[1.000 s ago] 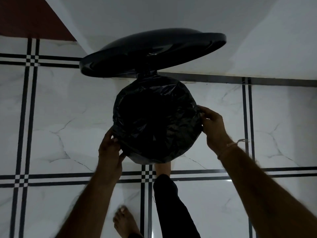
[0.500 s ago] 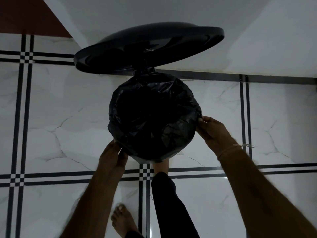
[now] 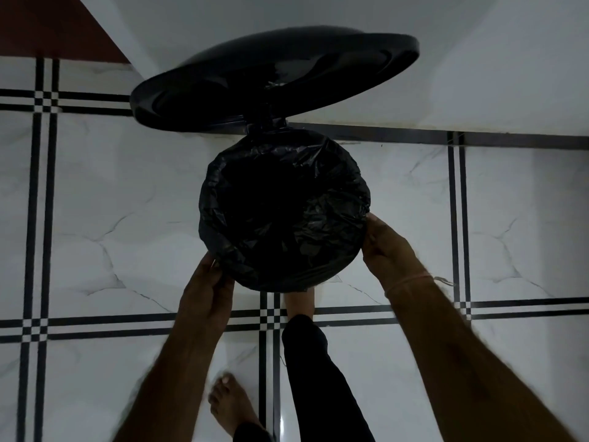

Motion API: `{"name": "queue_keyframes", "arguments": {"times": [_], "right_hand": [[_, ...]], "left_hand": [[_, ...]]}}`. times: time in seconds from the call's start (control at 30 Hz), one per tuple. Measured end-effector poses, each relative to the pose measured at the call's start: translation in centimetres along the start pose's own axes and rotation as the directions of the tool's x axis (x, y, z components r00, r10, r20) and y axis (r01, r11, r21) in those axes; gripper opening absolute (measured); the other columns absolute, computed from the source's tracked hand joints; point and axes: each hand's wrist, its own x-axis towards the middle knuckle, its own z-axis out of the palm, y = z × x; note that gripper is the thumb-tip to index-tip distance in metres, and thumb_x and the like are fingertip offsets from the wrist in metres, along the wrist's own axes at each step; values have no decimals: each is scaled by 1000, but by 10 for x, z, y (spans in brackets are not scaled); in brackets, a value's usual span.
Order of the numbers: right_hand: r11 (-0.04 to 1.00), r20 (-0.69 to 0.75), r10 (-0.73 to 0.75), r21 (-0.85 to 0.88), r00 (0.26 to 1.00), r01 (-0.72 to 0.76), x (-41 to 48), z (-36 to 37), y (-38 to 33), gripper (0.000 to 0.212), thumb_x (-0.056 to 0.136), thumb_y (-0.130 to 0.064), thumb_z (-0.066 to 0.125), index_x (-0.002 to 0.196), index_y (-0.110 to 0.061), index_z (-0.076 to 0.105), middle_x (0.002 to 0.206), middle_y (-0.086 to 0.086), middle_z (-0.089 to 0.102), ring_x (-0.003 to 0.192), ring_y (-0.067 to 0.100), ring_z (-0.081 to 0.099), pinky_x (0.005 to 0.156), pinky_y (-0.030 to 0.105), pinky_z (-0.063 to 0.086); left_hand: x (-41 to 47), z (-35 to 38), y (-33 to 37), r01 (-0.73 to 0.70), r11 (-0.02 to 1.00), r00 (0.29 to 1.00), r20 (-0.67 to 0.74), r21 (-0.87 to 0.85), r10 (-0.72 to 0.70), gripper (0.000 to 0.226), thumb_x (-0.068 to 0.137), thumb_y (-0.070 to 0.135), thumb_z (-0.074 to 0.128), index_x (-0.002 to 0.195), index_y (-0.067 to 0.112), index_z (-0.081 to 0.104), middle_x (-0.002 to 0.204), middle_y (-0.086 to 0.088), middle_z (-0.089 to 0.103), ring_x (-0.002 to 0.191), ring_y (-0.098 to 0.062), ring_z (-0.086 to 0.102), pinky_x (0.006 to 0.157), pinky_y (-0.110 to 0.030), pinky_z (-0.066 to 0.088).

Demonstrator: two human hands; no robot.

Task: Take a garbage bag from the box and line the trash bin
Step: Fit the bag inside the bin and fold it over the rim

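Note:
A round black trash bin stands on the floor by the wall, its lid [image 3: 274, 81] raised behind it. A crinkled black garbage bag [image 3: 287, 205] lines the bin and is folded over its rim all around, hiding the bin's body. My left hand [image 3: 207, 288] grips the bag's folded edge at the bin's near left side. My right hand [image 3: 385, 250] pinches the bag's edge at the right side of the rim. The garbage bag box is not in view.
The floor is white marble tile with black stripes [image 3: 44, 218]. A white wall [image 3: 478, 74] rises right behind the bin. My right foot [image 3: 299, 301] sits at the bin's front base, apparently on its pedal; my left foot [image 3: 229, 403] stands on the floor nearer me.
Both hands have slid down along the bin's sides, from near the middle of the rim to its lower edge, pulling the bag's fold lower over the rim.

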Motion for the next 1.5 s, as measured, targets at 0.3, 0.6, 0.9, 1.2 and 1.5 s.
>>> {"name": "queue_keyframes", "arguments": {"times": [0.3, 0.6, 0.9, 1.2, 1.5], "right_hand": [[1000, 145, 30, 6, 989, -31, 1, -9, -5, 34, 83, -22, 70, 111, -2, 72, 119, 14, 74, 102, 19, 75, 94, 29, 59], [978, -77, -103, -188, 992, 87, 0, 0, -3, 13, 95, 6, 58, 104, 3, 67, 83, 11, 73, 81, 24, 68, 74, 27, 63], [-520, 869, 19, -414, 495, 747, -38, 82, 33, 48, 104, -48, 35, 143, -29, 53, 152, 1, 49, 141, 27, 43, 112, 46, 40], [-784, 540, 346, -283, 767, 552, -9, 63, 20, 59, 104, -58, 33, 135, -14, 58, 126, 11, 67, 119, 30, 62, 102, 40, 49], [536, -8, -525, -779, 851, 324, -57, 5, 12, 32, 100, -35, 58, 128, -20, 57, 123, 2, 59, 112, 23, 62, 79, 33, 52]], "left_hand": [[1, 14, 13, 58, 995, 994, -86, -81, -65, 58, 88, 33, 70, 139, 8, 61, 136, -10, 70, 131, -24, 63, 114, -44, 47], [6, 16, 4, 68, 998, 996, -61, -9, -69, 26, 103, 17, 54, 105, 8, 78, 111, -10, 78, 103, -18, 76, 92, -30, 61], [3, 20, 1, 51, 999, 996, -68, 9, -50, 28, 109, 21, 44, 119, 11, 68, 116, -9, 77, 107, -21, 75, 93, -35, 61], [-3, 27, 3, 60, 998, 996, -66, -36, -63, 27, 107, 25, 49, 95, 13, 70, 87, -1, 80, 86, -11, 77, 90, -32, 59], [-16, 28, 4, 158, 985, 980, -112, -73, -165, 22, 103, 36, 58, 109, 20, 71, 90, 1, 83, 112, -22, 68, 94, -45, 54]]}}
